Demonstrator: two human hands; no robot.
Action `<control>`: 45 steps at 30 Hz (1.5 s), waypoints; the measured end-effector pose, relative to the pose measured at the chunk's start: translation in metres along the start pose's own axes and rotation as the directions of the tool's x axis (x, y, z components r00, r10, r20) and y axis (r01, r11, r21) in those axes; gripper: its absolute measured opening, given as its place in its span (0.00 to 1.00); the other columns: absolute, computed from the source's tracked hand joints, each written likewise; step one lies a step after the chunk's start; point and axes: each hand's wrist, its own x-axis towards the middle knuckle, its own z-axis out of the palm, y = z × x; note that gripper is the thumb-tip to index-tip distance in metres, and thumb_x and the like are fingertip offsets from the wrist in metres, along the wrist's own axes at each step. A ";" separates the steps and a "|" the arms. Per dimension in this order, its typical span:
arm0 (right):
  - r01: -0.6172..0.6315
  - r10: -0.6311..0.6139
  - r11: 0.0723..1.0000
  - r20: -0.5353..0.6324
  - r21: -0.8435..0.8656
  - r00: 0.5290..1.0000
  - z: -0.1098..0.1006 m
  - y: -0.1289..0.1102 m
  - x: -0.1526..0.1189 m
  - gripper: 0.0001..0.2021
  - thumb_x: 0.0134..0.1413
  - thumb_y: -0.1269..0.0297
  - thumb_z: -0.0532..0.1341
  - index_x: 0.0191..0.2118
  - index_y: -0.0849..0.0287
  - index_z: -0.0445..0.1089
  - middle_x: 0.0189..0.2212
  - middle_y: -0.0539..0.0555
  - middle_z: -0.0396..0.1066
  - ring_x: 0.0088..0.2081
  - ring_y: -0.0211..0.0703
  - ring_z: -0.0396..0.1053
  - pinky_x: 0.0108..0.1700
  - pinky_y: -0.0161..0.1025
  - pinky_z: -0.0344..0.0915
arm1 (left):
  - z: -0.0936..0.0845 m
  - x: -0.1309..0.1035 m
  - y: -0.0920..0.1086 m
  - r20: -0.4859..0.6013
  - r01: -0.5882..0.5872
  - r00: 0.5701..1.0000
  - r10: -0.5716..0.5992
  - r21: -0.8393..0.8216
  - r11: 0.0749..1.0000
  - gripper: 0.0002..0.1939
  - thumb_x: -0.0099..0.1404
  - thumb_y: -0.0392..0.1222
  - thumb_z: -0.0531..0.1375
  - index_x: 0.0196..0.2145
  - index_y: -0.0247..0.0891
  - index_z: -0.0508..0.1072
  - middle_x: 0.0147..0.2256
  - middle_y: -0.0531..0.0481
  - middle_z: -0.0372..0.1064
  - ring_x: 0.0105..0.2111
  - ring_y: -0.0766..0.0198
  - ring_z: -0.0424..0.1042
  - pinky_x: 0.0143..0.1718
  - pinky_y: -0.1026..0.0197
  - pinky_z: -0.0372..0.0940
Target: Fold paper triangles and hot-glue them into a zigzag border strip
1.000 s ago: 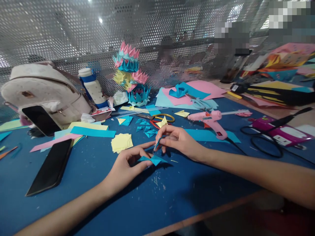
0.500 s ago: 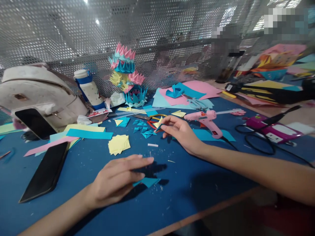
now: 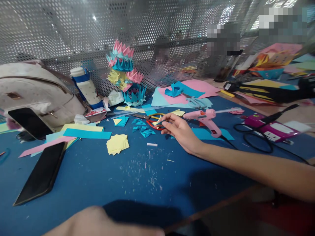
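Note:
My right hand (image 3: 178,131) reaches over the middle of the table, its fingertips pinching a small yellow folded paper piece (image 3: 157,121). Directly behind it lie red-and-yellow-handled scissors (image 3: 154,128). Several small blue folded paper pieces (image 3: 147,131) are grouped just left of those fingers. My left hand (image 3: 98,223) is at the bottom edge, blurred and cut off by the frame; its fingertips and anything in them are hidden. A stack of yellow paper squares (image 3: 117,144) sits left of centre, with a short white glue stick piece (image 3: 152,144) beside it.
A pink glue gun (image 3: 208,119) lies right of my right hand, its cord trailing to a purple power strip (image 3: 273,127). Behind stands a tall folded-paper model (image 3: 134,95). Phones (image 3: 41,173), paper strips (image 3: 87,133), a bottle (image 3: 86,87) and a backpack (image 3: 36,88) occupy the left.
My left hand has moved down toward the bottom edge, and the blue paper it held has gone from sight. My right hand stays near the scissors, still pinching the yellow piece.

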 end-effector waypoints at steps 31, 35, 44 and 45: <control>0.107 -0.023 0.964 0.323 -0.245 0.946 0.011 -0.012 -0.023 0.11 0.55 0.57 0.67 0.32 0.59 0.69 0.29 0.49 0.69 0.29 0.35 0.66 0.33 0.34 0.64 | 0.002 0.034 -0.050 -0.309 0.424 0.790 -0.529 -0.349 0.836 0.09 0.62 0.42 0.65 0.24 0.40 0.75 0.28 0.51 0.70 0.30 0.62 0.68 0.35 0.59 0.64; 0.085 0.002 0.966 0.337 -0.244 0.942 0.013 -0.012 -0.024 0.11 0.56 0.58 0.66 0.32 0.59 0.68 0.29 0.49 0.69 0.29 0.34 0.65 0.32 0.33 0.63 | 0.004 0.033 -0.052 -0.282 0.457 0.775 -0.565 -0.368 0.810 0.11 0.63 0.44 0.64 0.25 0.40 0.74 0.27 0.51 0.70 0.29 0.63 0.67 0.33 0.60 0.61; 0.050 0.044 0.972 0.384 -0.231 0.922 0.015 -0.013 -0.024 0.12 0.56 0.57 0.65 0.31 0.60 0.66 0.27 0.48 0.65 0.28 0.33 0.62 0.30 0.33 0.58 | 0.003 0.035 -0.048 -0.182 0.535 0.709 -0.681 -0.489 0.689 0.14 0.61 0.49 0.63 0.24 0.38 0.70 0.25 0.52 0.64 0.28 0.64 0.61 0.29 0.61 0.55; 0.051 0.046 0.970 0.388 -0.236 0.921 0.015 -0.013 -0.024 0.13 0.57 0.57 0.65 0.31 0.60 0.66 0.27 0.48 0.65 0.28 0.33 0.62 0.30 0.33 0.58 | 0.003 0.035 -0.048 -0.172 0.541 0.705 -0.688 -0.498 0.678 0.14 0.61 0.49 0.63 0.24 0.38 0.70 0.25 0.52 0.64 0.27 0.65 0.60 0.29 0.61 0.54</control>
